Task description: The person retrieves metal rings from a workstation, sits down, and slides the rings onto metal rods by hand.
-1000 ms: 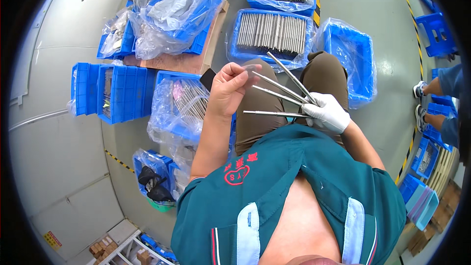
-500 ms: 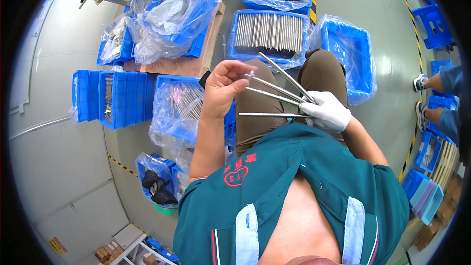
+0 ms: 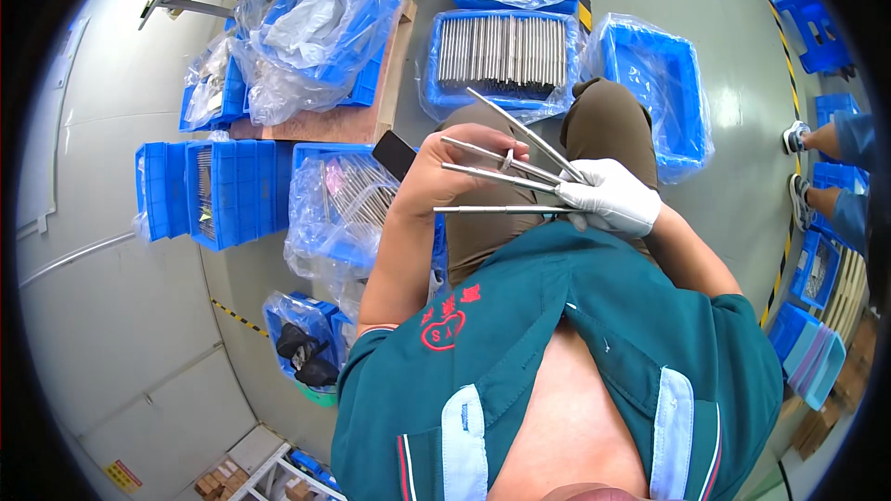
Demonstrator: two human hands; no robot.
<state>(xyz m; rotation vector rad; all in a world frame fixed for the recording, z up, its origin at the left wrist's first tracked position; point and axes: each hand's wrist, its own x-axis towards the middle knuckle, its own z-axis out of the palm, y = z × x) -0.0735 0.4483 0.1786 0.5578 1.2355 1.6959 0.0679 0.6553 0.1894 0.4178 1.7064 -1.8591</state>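
My right hand (image 3: pixel 613 199), in a white glove, is closed around the lower ends of several thin metal rods (image 3: pixel 487 211), which fan out to the left and upward above my lap. My bare left hand (image 3: pixel 455 162) reaches in from the left, its fingers bent round one of the middle rods. Between thumb and fingers sits a small metal ring (image 3: pixel 508 160), which appears to be around that rod. The rod's tip sticks out past the hand on the left. Part of the ring is hidden by the fingers.
Blue crates of upright rods (image 3: pixel 501 51) stand ahead of my knees. Right of them is a plastic-lined blue crate (image 3: pixel 682 121). A bagged crate of rods (image 3: pixel 343 190) sits at my left, near a dark flat rectangle (image 3: pixel 394 156). Another person's feet (image 3: pixel 798 139) show far right.
My left hand has moved right along the rod, and the small ring has shifted from near the rod's tip toward my right hand. The right hand keeps its hold on the rods.
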